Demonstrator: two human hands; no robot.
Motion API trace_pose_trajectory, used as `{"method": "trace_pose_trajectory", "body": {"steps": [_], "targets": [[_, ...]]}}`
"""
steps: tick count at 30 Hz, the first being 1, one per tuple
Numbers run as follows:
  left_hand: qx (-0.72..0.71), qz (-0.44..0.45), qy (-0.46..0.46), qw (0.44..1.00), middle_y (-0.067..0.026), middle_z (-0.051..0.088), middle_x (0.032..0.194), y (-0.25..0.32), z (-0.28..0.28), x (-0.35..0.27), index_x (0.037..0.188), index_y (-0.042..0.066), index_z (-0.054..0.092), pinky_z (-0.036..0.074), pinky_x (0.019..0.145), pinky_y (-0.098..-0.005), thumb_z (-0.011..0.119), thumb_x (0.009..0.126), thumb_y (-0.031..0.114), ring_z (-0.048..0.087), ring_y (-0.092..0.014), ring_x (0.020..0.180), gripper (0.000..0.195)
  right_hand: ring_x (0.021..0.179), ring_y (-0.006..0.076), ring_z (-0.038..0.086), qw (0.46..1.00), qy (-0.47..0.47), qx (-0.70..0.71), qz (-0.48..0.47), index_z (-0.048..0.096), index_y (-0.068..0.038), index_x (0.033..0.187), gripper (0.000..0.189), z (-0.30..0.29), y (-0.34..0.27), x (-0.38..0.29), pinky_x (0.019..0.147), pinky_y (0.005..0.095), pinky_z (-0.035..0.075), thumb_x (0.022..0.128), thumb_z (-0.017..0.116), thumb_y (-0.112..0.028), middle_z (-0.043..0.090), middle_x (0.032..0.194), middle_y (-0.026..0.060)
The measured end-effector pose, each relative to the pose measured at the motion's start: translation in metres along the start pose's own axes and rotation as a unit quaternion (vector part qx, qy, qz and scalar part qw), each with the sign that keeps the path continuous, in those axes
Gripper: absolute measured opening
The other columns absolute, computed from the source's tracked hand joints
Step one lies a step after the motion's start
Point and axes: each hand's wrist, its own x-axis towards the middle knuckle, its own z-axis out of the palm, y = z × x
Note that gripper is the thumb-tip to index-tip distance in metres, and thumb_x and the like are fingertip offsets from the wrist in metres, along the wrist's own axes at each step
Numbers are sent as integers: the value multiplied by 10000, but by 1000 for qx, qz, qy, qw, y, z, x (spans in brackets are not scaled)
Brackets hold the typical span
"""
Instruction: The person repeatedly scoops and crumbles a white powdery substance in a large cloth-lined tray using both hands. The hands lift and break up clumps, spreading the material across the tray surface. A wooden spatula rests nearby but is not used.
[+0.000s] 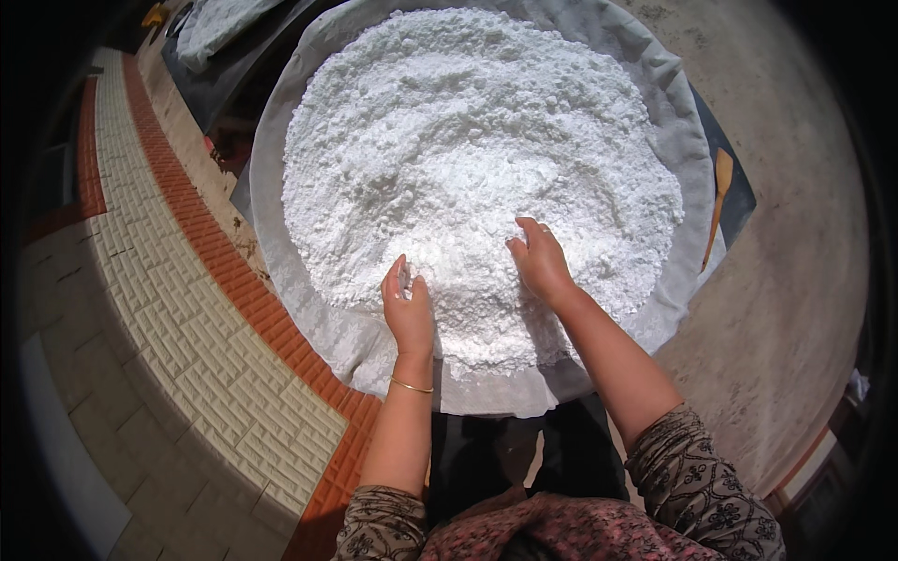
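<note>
A broad heap of lumpy white powder [463, 161] lies spread on a pale cloth [491, 396] with a leaf pattern at its lower left. My left hand [409, 305] is over the near left part of the heap, fingers curved and thumb apart, with white powder on the fingers. To its right, my right hand [540, 261] is at the near middle of the heap, fingers bent and fingertips white with powder. Whether either palm holds powder cannot be told. A bracelet circles my left wrist, and a ring is on my right hand.
A wooden spatula [719, 196] lies at the right edge, on a dark board [736, 182] under the cloth. At the upper left, more white material [217, 28] sits on a dark surface. A wall of pale bricks with an orange border [210, 259] runs along the left.
</note>
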Motion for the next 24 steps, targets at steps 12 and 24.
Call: {"method": "trace_pose_trajectory", "body": {"steps": [12,24], "targets": [[180,-10,-1,984,-240,437,1327,-37,-18,24,1357,26,482,345,1059,-411,625,899,302,420,-383,1262,554,820,188,645,945,-19,263,192,494,-20,1185,291,-49,53,-27,648,345,508,909,473,-109,642,1007,163],[-300,-228,-154,913,-197,461,1369,27,44,42,1492,-1,218,381,1031,-391,627,924,298,457,-273,1254,761,1321,208,384,810,-157,468,315,302,-146,1488,728,21,4,37,987,448,376,907,577,-488,402,1455,70]]}}
